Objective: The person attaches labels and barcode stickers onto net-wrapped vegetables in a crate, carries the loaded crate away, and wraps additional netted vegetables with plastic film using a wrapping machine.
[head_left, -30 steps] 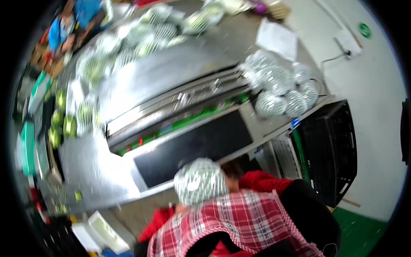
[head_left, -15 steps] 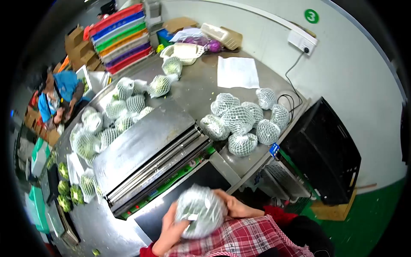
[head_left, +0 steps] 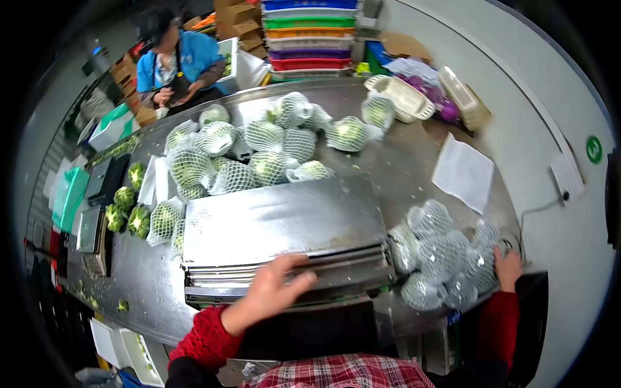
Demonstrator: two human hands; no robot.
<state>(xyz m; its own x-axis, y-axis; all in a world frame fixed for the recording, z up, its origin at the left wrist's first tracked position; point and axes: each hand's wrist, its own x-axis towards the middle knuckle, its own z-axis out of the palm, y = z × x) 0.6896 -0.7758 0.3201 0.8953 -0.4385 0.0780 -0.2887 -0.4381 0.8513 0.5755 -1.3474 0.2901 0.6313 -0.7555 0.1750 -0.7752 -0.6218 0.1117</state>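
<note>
My left hand (head_left: 275, 291) is open over the front rollers of a metal wrapping machine (head_left: 284, 220), fingers spread, holding nothing. Far to the right, my right hand (head_left: 508, 266) rests against the outer side of a group of film-wrapped vegetable heads in white foam nets (head_left: 443, 249). Its fingers look extended, their tips partly hidden beside the nearest head. Behind the machine and to its left lies a pile of netted green heads (head_left: 265, 136), apparently without the shiny film.
Several bare green heads (head_left: 124, 197) lie left, beside a scale (head_left: 90, 229). A white paper sheet (head_left: 462, 171) and a cream basket (head_left: 401, 97) are at right rear. Coloured crates (head_left: 310, 42) are stacked behind the table. Across it, a person in blue (head_left: 194, 58) sits.
The wrapped head that both hands held at my lap has left them. My right hand moved right to the wrapped group, my left hand to the machine. The view turned left.
</note>
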